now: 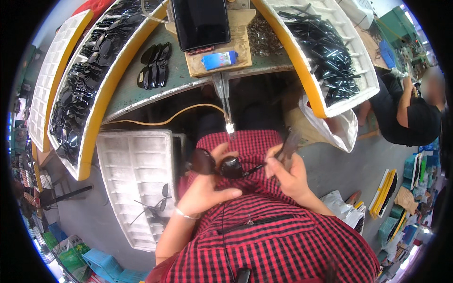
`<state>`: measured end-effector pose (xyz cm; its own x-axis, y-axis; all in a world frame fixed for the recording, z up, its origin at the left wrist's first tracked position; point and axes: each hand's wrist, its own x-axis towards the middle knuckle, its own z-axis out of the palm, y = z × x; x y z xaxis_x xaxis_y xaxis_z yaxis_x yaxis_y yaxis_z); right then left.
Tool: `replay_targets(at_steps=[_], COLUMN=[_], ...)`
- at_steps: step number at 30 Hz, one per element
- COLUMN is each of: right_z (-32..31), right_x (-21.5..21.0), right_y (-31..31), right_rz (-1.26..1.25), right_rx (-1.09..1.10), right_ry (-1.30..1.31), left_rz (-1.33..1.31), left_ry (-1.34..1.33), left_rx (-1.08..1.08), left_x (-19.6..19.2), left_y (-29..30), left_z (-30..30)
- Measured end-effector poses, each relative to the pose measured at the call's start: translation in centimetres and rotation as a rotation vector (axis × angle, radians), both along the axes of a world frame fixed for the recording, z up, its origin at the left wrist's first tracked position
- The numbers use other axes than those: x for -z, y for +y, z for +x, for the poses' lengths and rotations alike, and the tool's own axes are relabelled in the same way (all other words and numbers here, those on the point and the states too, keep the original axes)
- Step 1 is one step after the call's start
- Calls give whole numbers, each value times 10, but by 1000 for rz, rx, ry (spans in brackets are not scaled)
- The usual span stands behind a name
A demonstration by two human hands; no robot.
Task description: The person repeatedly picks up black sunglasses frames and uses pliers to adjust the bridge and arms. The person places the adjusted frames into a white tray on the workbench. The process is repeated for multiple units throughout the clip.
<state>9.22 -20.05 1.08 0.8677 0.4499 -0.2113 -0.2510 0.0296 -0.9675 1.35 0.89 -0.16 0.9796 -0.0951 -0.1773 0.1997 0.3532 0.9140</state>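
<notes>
Above my lap, my left hand (204, 186) is closed on a pair of dark sunglasses (231, 168), its thumb stretched out below them. One round lens shows at either side of the fingers. My right hand (291, 175) pinches a dark, thin temple arm (255, 170) whose far end meets the right side of the sunglasses; whether it is fastened there I cannot tell. Out of the top of the same hand sticks a dark bundle (289, 141), smeared by motion, perhaps more temple arms. A red-and-black checked apron (283, 236) covers my lap.
Trays of sunglass fronts (89, 66) and of black temple arms (332, 61) flank the bench (127, 96). Folded stacks of dark glasses (154, 66), a blue box (219, 60) and a black screen (200, 23) lie ahead. A white tray (137, 179) stands left; a co-worker (410, 108) sits right.
</notes>
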Motion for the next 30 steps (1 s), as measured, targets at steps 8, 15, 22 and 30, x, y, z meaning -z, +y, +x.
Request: replay_targets(at_steps=[8,15,22,30], right_z=[18,37,45,43], right_x=[13,17,8,2], right_y=[28,35,43,45], right_rz=[-64,108,170,187], right_rx=[61,157,166,166], right_ry=[-101,-98,-40,-25], left_rz=[-69,-157,-168,-141], left_ry=[237,259,293,263], left_rx=[-321,-416,-380,-390], left_x=[6,-12,-17,-25], left_y=[1,3,15,18], left_z=[24,57,67,70])
